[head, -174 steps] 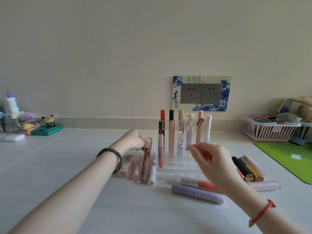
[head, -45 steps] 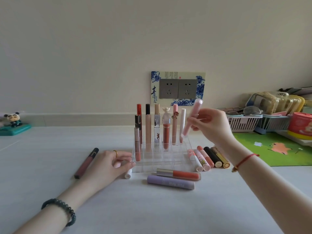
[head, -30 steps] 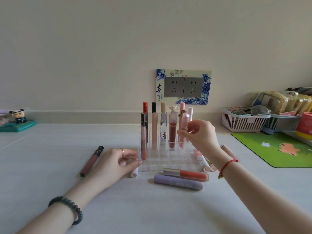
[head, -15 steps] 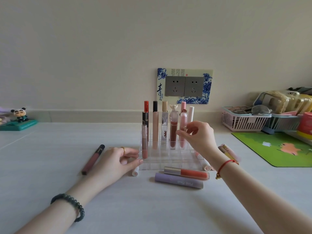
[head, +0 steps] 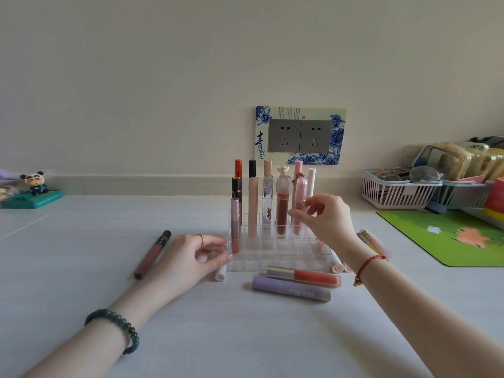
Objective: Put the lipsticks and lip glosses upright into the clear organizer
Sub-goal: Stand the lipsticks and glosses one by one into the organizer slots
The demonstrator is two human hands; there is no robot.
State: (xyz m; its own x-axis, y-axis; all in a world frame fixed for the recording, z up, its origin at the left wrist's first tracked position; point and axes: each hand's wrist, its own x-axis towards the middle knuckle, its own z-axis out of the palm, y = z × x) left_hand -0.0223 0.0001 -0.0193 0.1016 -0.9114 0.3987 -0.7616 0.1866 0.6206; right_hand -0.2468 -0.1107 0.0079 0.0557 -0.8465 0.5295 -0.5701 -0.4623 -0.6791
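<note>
Two bare hands over a pale grey tabletop (head: 245, 336) below a cream wall (head: 191, 64). At frame centre, a clear gridded acrylic organizer (head: 272, 255) holding upright tubes. Left hand (head: 188, 257) spread against its left edge, gripping nothing; right hand (head: 326, 218) pinching a pale pink translucent tube (head: 300, 197) standing in a rear slot. Lilac tube (head: 290, 291) lying just in front.

Left hand (head: 191, 259) resting flat, fingers loosely spread, right hand (head: 324, 218) raised, fingertips pinched together
</note>
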